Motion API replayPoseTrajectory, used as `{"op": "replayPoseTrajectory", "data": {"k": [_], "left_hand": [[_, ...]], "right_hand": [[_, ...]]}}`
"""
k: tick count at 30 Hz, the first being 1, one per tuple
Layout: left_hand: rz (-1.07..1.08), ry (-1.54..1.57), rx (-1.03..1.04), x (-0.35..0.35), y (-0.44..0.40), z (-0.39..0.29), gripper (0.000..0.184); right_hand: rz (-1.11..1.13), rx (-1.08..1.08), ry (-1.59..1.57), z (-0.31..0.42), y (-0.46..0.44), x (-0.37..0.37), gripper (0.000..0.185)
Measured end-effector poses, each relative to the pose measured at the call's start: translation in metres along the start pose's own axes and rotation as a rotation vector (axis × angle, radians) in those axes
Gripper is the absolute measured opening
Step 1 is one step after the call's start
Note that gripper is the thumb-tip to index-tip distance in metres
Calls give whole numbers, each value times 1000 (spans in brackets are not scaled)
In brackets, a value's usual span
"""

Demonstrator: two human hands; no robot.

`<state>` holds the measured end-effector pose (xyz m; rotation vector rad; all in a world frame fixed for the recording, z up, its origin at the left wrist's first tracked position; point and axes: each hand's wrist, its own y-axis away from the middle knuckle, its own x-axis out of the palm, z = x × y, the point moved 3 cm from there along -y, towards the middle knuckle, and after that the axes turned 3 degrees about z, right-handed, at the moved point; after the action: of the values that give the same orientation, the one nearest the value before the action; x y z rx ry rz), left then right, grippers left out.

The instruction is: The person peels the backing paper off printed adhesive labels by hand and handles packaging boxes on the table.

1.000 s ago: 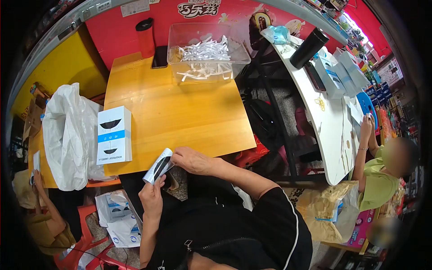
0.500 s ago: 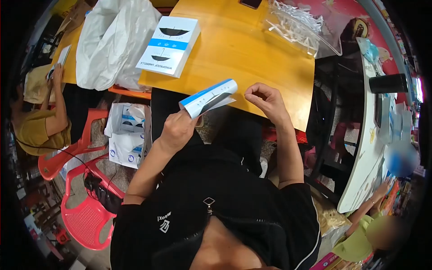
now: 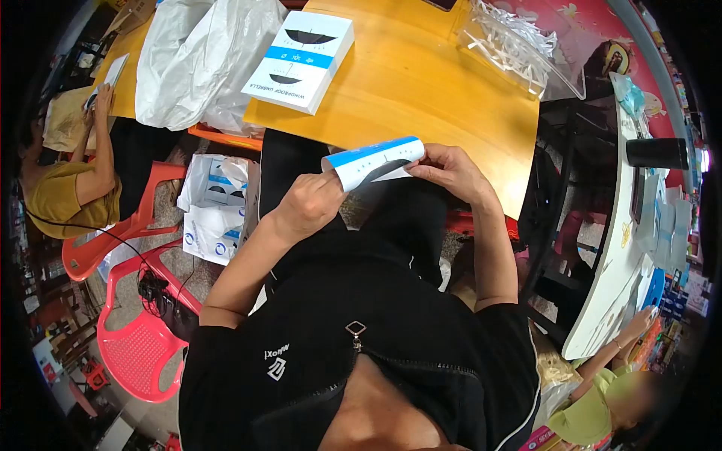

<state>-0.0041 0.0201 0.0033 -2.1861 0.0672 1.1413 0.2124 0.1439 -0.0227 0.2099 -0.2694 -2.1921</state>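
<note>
A curled printed sheet (image 3: 368, 159), white with a blue band and a dark umbrella picture, is held above my lap near the table's front edge. My left hand (image 3: 310, 204) is closed on its left end. At the right end, my right hand (image 3: 456, 174) pinches the sheet's edge between thumb and fingers. Beyond them, on the yellow table (image 3: 421, 90), lies a thick white stack (image 3: 301, 64) whose top shows the same umbrella print and the words "WINDPROOF UMBRELLA".
A clear plastic bin (image 3: 519, 64) of white strips stands at the table's right. White plastic bags (image 3: 184, 68) lie to the left. A box of printed sheets (image 3: 214, 225) sits below, near a pink chair (image 3: 139, 353). Co-workers are at both sides; a white table (image 3: 602, 301) stands right.
My right hand has gone from apart, beside the sheet, to pinching its right edge. The sheet has shifted slightly right in view, and the camera view has moved a little.
</note>
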Motion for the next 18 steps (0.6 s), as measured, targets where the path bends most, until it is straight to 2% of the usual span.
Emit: {"op": "replayPoseTrajectory", "data": {"k": [3,8,10,12,15,18], "left_hand": [[45,-14,13,2,3,1,27],[79,-45,33,2,3,2,26],[79,-49,33,2,2,2,26],[49,-118,105,2,-1,1,16],[77,-110,121,4,0,3,17],[79,-135,150,6,-1,6,17]], "right_hand": [[28,36,38,-4,0,2,21],[12,-132,440,14,-1,16,25],[9,-119,445,14,-1,18,25],[9,-107,451,12,1,19,26],[-26,-104,435,9,7,18,23],[22,6,395,15,19,21,19]]}}
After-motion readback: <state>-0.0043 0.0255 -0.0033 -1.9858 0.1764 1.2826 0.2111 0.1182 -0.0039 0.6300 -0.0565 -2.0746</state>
